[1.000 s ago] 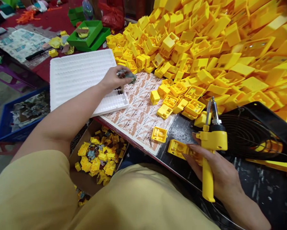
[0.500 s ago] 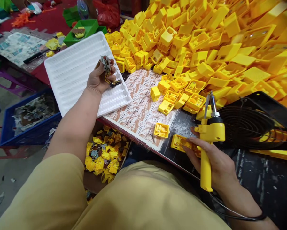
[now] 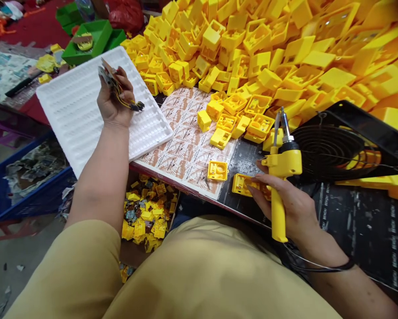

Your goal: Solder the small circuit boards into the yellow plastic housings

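Yellow plastic housings, heaped across the far side of the table: most look unworked. Black tabletop; white foam tray; grey floor.
Smaller lot of filled housings below the table edge, judged finished.
Right hand wrapped round soldering gun, fingertips on one open housing.
Left hand closed on wired circuit board, raised above the tray.

Nothing legible is being shown; lettering on the black table mat and the red-patterned paper sheet is being blurred.
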`<state>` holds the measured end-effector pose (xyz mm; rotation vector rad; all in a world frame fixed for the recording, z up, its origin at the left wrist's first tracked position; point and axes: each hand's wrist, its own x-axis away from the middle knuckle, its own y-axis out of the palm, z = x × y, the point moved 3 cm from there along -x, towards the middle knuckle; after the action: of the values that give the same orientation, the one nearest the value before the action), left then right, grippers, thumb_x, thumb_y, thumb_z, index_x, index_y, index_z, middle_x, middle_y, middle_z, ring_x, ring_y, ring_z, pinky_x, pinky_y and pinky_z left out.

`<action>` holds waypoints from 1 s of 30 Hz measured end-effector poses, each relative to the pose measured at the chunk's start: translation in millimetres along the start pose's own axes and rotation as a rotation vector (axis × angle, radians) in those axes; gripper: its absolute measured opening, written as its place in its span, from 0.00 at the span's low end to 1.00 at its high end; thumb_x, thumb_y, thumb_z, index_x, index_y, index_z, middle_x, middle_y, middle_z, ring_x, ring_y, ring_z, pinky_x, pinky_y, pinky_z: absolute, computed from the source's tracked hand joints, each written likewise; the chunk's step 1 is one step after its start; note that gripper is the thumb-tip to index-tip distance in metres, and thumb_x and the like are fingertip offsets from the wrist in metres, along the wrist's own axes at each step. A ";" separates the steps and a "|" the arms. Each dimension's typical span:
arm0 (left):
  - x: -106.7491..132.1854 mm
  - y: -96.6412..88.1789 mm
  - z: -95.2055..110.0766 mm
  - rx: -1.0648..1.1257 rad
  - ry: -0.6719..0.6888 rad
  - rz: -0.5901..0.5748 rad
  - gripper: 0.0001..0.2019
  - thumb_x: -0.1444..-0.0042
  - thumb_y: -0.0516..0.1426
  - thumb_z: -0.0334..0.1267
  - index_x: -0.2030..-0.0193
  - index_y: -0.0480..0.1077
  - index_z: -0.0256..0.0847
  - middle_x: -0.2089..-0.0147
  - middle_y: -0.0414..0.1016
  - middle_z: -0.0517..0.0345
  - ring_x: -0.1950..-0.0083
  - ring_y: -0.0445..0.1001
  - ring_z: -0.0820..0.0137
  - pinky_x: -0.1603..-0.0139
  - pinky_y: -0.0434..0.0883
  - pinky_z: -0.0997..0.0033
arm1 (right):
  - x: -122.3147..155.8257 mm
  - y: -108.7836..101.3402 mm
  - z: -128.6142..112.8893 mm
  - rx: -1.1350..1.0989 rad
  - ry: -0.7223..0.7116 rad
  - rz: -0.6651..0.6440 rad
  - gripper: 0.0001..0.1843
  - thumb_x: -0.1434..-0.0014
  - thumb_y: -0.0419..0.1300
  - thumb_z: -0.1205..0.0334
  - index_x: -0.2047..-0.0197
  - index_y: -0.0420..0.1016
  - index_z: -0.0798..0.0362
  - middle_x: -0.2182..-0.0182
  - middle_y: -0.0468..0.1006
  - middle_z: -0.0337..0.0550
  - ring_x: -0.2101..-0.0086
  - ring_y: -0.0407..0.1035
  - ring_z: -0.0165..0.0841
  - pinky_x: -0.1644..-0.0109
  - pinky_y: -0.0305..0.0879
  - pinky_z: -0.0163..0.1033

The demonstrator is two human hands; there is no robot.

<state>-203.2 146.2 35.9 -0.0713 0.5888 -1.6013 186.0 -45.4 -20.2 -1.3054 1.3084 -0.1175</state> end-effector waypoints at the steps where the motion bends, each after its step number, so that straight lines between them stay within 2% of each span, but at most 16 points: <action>1: 1.0 4.2 3.4 0.048 -0.015 -0.052 0.36 0.59 0.41 0.82 0.52 0.59 0.62 0.65 0.62 0.66 0.44 0.51 0.73 0.70 0.39 0.75 | -0.5 -0.4 -0.4 0.005 -0.004 -0.004 0.16 0.40 0.63 0.66 0.48 0.68 0.51 0.60 0.79 0.44 0.66 0.76 0.33 0.65 0.74 0.35; 4: 4.0 26.5 19.9 0.232 -0.102 -0.156 0.30 0.56 0.53 0.74 0.55 0.63 0.56 0.57 0.69 0.69 0.46 0.58 0.70 0.71 0.51 0.72 | -2.2 -2.1 -1.6 0.017 -0.012 -0.012 0.15 0.39 0.63 0.65 0.49 0.68 0.53 0.63 0.79 0.44 0.68 0.76 0.32 0.67 0.74 0.35; 6: 6.4 49.0 34.0 0.338 -0.161 -0.170 0.27 0.56 0.61 0.64 0.57 0.63 0.50 0.52 0.71 0.65 0.48 0.64 0.66 0.68 0.59 0.69 | -3.5 -2.6 -2.0 0.024 -0.005 -0.013 0.15 0.39 0.63 0.65 0.49 0.68 0.52 0.64 0.79 0.42 0.70 0.75 0.32 0.68 0.73 0.35; 8: 9.0 76.2 46.9 0.353 -0.182 -0.196 0.23 0.55 0.63 0.55 0.58 0.63 0.46 0.50 0.71 0.57 0.49 0.70 0.62 0.65 0.67 0.65 | -5.1 -2.3 -2.4 0.022 0.003 -0.011 0.16 0.39 0.63 0.65 0.49 0.68 0.52 0.65 0.78 0.41 0.69 0.75 0.32 0.68 0.73 0.35; 11: 11.7 115.2 59.7 0.155 -0.079 -0.258 0.16 0.48 0.60 0.47 0.58 0.64 0.42 0.49 0.72 0.52 0.47 0.72 0.60 0.57 0.71 0.59 | -8.2 -1.1 -3.6 0.015 -0.002 -0.005 0.18 0.41 0.64 0.67 0.48 0.67 0.51 0.66 0.77 0.41 0.65 0.76 0.35 0.65 0.74 0.38; 14: 11.9 137.9 67.0 -0.168 0.072 -0.249 0.10 0.50 0.61 0.40 0.63 0.67 0.41 0.48 0.72 0.52 0.43 0.70 0.58 0.48 0.70 0.56 | -10.7 -2.1 -3.9 0.021 -0.007 0.004 0.19 0.42 0.65 0.68 0.49 0.67 0.50 0.67 0.77 0.41 0.61 0.75 0.38 0.60 0.74 0.42; 17: 9.5 142.5 75.6 -0.310 0.149 -0.214 0.08 0.50 0.62 0.38 0.64 0.68 0.41 0.50 0.73 0.54 0.41 0.68 0.57 0.43 0.67 0.55 | -10.7 -5.8 -1.9 0.022 0.000 0.005 0.20 0.43 0.65 0.68 0.48 0.67 0.50 0.66 0.77 0.42 0.58 0.75 0.39 0.57 0.73 0.44; 19: 6.7 139.2 81.6 -0.263 0.151 -0.190 0.10 0.47 0.61 0.41 0.62 0.68 0.41 0.54 0.75 0.54 0.45 0.71 0.58 0.45 0.68 0.55 | -10.2 -7.8 0.1 0.008 0.004 -0.003 0.22 0.42 0.65 0.68 0.47 0.65 0.50 0.63 0.77 0.44 0.58 0.75 0.39 0.57 0.73 0.44; 22: 3.1 130.1 85.7 -0.161 0.093 -0.121 0.13 0.45 0.60 0.46 0.57 0.67 0.43 0.60 0.76 0.57 0.52 0.74 0.61 0.52 0.71 0.58 | -12.7 -6.4 1.1 -0.023 -0.003 -0.021 0.23 0.41 0.65 0.65 0.45 0.63 0.50 0.59 0.77 0.46 0.59 0.75 0.38 0.56 0.73 0.43; 26: 9.2 118.1 85.0 -0.091 0.035 -0.068 0.13 0.43 0.60 0.45 0.53 0.68 0.47 0.66 0.75 0.59 0.60 0.75 0.64 0.61 0.73 0.61 | -26.4 8.1 -5.0 -0.066 -0.042 -0.089 0.20 0.38 0.62 0.58 0.46 0.62 0.52 0.62 0.75 0.46 0.63 0.73 0.36 0.57 0.72 0.42; 30: 30.9 106.6 89.9 0.018 0.110 -0.088 0.09 0.43 0.60 0.41 0.56 0.70 0.45 0.63 0.76 0.59 0.65 0.76 0.70 0.63 0.75 0.64 | -43.7 27.9 -15.4 -0.109 -0.093 -0.194 0.20 0.36 0.59 0.55 0.46 0.60 0.53 0.64 0.73 0.44 0.63 0.72 0.36 0.60 0.71 0.40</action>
<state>-75.4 87.6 60.7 0.0051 0.6638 -1.7034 143.1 -14.5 -9.3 -1.5123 1.1209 -0.1204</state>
